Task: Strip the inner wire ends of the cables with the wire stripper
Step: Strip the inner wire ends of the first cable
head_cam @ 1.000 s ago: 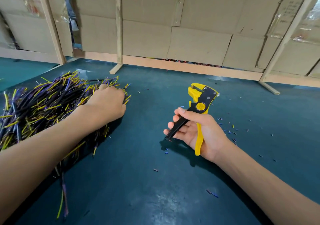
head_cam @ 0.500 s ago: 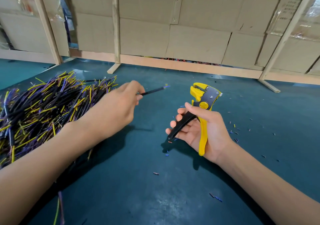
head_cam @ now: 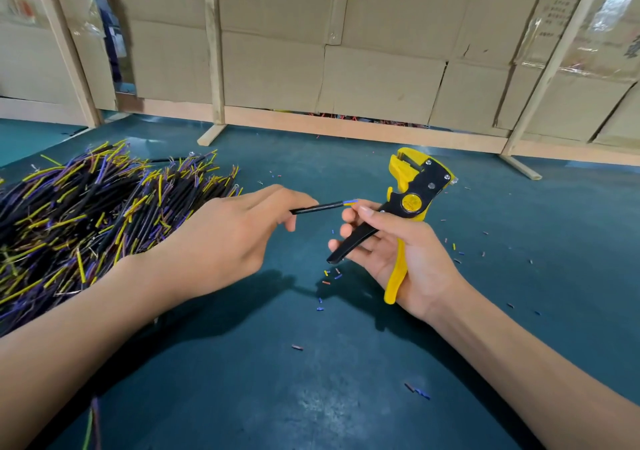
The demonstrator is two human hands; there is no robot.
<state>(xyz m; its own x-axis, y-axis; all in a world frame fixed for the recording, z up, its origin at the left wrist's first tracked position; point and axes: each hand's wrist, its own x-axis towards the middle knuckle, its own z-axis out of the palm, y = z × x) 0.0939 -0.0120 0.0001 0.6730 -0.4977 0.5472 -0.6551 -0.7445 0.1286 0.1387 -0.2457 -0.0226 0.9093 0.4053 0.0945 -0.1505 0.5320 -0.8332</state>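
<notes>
My left hand (head_cam: 225,242) pinches one short black cable (head_cam: 317,207) and holds it pointing right; its blue and yellow inner wires show at the tip. That tip meets the thumb and forefinger of my right hand (head_cam: 398,252). In the same right hand sits the yellow and black wire stripper (head_cam: 412,200), gripped by its handles, jaws up and away from me, handles spread. A big pile of black cables (head_cam: 86,221) with yellow and purple wire ends lies at the left on the teal table (head_cam: 311,397).
Small bits of stripped insulation (head_cam: 329,276) are scattered on the table under and to the right of my hands. A cardboard wall on a wooden frame (head_cam: 346,127) closes off the far edge, with wooden feet (head_cam: 519,169) standing on the table.
My left hand has carried the picked cable from the pile rightward until its tip reaches the fingers of my right hand. The stripper has stayed in roughly the same place.
</notes>
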